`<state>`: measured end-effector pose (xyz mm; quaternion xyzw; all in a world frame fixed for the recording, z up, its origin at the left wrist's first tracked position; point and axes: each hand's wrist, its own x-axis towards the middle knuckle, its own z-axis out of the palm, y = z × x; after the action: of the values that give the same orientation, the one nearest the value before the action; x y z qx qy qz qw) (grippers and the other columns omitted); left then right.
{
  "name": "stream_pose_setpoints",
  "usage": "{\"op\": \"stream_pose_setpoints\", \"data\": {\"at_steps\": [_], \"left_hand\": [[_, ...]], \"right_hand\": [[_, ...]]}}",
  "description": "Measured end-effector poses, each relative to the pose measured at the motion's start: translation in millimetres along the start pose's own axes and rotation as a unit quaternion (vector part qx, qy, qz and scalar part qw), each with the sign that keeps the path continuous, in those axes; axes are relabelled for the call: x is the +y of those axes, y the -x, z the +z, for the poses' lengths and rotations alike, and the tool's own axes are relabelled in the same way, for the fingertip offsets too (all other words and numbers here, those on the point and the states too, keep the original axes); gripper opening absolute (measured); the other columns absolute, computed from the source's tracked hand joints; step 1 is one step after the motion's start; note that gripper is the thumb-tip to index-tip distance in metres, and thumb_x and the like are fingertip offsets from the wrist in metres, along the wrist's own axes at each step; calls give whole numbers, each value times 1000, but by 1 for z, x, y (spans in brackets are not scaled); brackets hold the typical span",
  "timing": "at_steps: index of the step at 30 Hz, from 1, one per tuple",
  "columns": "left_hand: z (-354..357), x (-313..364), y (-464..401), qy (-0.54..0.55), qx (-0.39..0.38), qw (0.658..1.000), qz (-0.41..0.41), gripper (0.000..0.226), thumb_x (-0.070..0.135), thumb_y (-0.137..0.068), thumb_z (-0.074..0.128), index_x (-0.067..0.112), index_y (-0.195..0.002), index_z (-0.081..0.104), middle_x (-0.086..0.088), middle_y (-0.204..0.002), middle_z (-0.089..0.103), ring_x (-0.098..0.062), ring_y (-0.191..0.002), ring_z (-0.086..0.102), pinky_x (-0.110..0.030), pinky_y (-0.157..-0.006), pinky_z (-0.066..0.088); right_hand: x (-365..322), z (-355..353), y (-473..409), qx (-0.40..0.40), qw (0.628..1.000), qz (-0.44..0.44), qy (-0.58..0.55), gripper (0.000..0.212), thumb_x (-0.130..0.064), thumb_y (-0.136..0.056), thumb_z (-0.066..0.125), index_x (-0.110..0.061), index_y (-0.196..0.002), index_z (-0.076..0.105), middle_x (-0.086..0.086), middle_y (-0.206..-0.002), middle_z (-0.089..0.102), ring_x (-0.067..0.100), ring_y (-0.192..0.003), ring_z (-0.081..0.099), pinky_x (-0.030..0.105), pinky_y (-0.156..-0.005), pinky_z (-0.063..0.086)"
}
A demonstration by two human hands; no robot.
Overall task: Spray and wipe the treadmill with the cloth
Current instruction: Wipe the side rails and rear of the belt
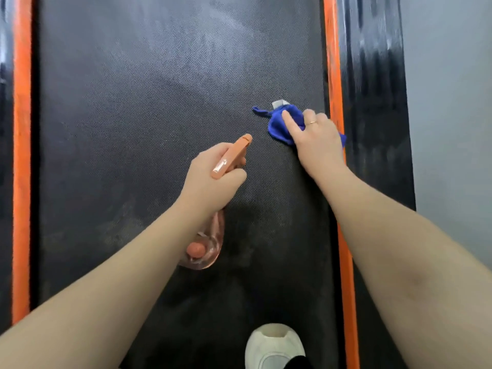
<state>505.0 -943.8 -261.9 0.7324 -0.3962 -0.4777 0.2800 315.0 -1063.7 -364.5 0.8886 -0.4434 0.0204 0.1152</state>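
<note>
The treadmill's dark textured belt fills the view, with pale damp streaks toward the top. My left hand grips an orange-topped spray bottle by its neck; the nozzle points up the belt and the clear body hangs below my wrist. My right hand presses a crumpled blue cloth flat on the belt, close to the right orange strip. A small white tag sticks out at the cloth's far edge.
Orange strips run along both sides of the belt, with glossy black side rails outside them. A grey floor lies to the right. My white shoe stands on the belt at the bottom.
</note>
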Motion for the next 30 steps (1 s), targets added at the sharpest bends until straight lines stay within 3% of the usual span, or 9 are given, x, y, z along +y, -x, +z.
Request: {"op": "stream_pose_setpoints", "data": {"at_steps": [4, 8, 10, 14, 19, 21, 24, 27, 30], "left_hand": [[2, 3, 1, 5, -6, 1000, -8, 28, 23, -59, 51, 21, -83, 65, 15, -57, 56, -7, -53, 47, -27, -57, 37], [2, 7, 2, 3, -10, 1000, 0, 30, 22, -59, 51, 20, -85, 66, 16, -60, 56, -1, -55, 48, -24, -56, 36], [1, 7, 4, -7, -12, 1000, 8, 31, 22, -59, 50, 18, -86, 66, 16, -60, 56, 0, -55, 49, -23, -56, 36], [-1, 6, 7, -18, -10, 1000, 23, 30, 23, -59, 50, 20, -84, 66, 15, -65, 58, 4, -56, 50, -21, -59, 37], [-4, 5, 6, -6, -9, 1000, 22, 30, 23, -60, 50, 19, -85, 66, 12, -62, 57, 1, -52, 47, -17, -55, 38], [0, 6, 9, -31, -35, 998, 43, 32, 23, -61, 49, 18, -88, 65, 8, -69, 59, 0, -57, 49, -14, -55, 38], [1, 1, 14, -6, -77, 997, 25, 31, 22, -62, 49, 14, -89, 63, 11, -63, 55, -2, -52, 47, -18, -52, 39], [-5, -8, 13, 25, -86, 996, -21, 32, 20, -62, 49, 12, -89, 63, 19, -54, 53, 1, -43, 44, -20, -50, 34], [-14, -19, 17, 52, -58, 996, -35, 37, 18, -60, 50, 16, -93, 67, 11, -73, 62, -6, -59, 49, -21, -57, 40]], "right_hand": [[-6, -18, 43, -41, 998, -9, -35, 52, -12, -74, 39, -12, -121, 62, 25, -99, 63, 32, -62, 56, 33, -54, 47], [-24, -36, 92, -107, 992, 2, -69, 65, -9, -59, 57, -7, -125, 58, 25, -100, 61, 31, -63, 52, 34, -57, 46], [-27, -42, 100, -116, 992, -3, -52, 57, -9, -67, 50, -7, -123, 60, 23, -97, 62, 29, -61, 51, 33, -55, 46], [-16, -40, 75, -85, 996, -22, 21, 47, -8, -77, 37, -7, -114, 65, 14, -82, 62, 27, -61, 53, 30, -50, 41], [-8, -25, 3, -105, 988, 81, 79, 42, -11, -77, 39, -11, -105, 70, 6, -77, 64, 22, -63, 58, 26, -52, 41], [-6, -26, -7, -139, 980, 128, 66, 45, -9, -78, 36, -8, -107, 69, 12, -83, 66, 27, -68, 60, 28, -55, 45], [-16, -27, 1, -183, 967, 175, -4, 47, -5, -87, 36, -2, -132, 47, 27, -117, 54, 40, -96, 53, 42, -75, 44], [-49, -36, 19, -150, 977, 136, -66, 51, -10, -79, 43, -8, -129, 51, 22, -115, 56, 38, -90, 54, 41, -66, 46], [-92, -48, 45, -156, 982, -1, -110, 56, -21, -71, 32, -16, -118, 62, 12, -101, 63, 30, -74, 56, 33, -53, 45]]}}
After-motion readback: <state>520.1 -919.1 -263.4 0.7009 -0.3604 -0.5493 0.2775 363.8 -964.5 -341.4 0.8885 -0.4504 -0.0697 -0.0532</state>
